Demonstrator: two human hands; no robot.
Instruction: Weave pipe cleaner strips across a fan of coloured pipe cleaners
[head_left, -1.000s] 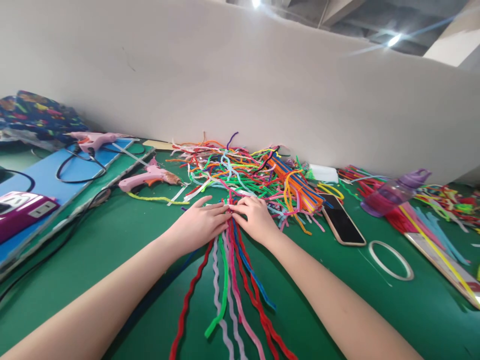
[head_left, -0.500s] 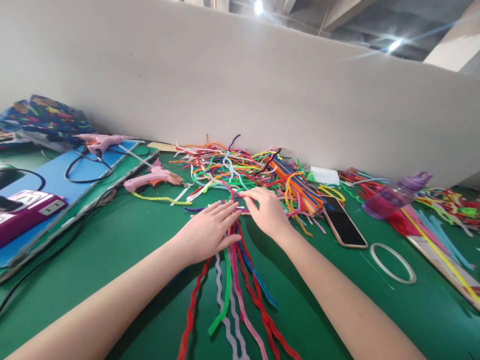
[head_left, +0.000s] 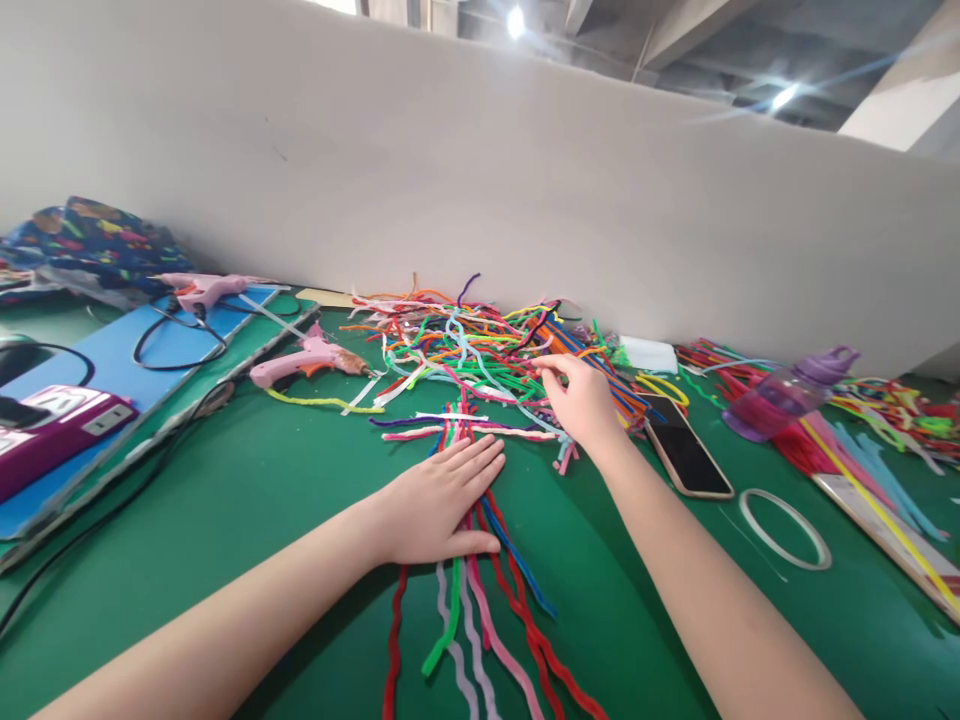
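My left hand (head_left: 448, 500) lies flat, fingers stretched, over a row of fuzzy pipe cleaners (head_left: 480, 605). Red, lilac, green, pink and blue strands run out below it towards me. Just beyond its fingertips, white, pink and purple crosswise pipe cleaners (head_left: 517, 432) lie through the upper ends of that row. My right hand (head_left: 581, 395) is at the near right side of a tangled pile of pipe cleaners (head_left: 457, 340). Its thumb and index finger come together in a pinch; what is between them, if anything, is hidden among the strands.
Two pink glue guns (head_left: 311, 358) rest at the left, near a blue board (head_left: 176, 345) and a purple power strip (head_left: 64, 430) with cables. On the right are a phone (head_left: 686, 445), a roll of clear tape (head_left: 785, 528) and a purple bottle (head_left: 787, 395). A pale partition (head_left: 450, 170) stands behind.
My right hand has moved right, away from the crossing strands to the pile. My left hand has slid towards me and lies flatter, uncovering the crosswise pipe cleaners.
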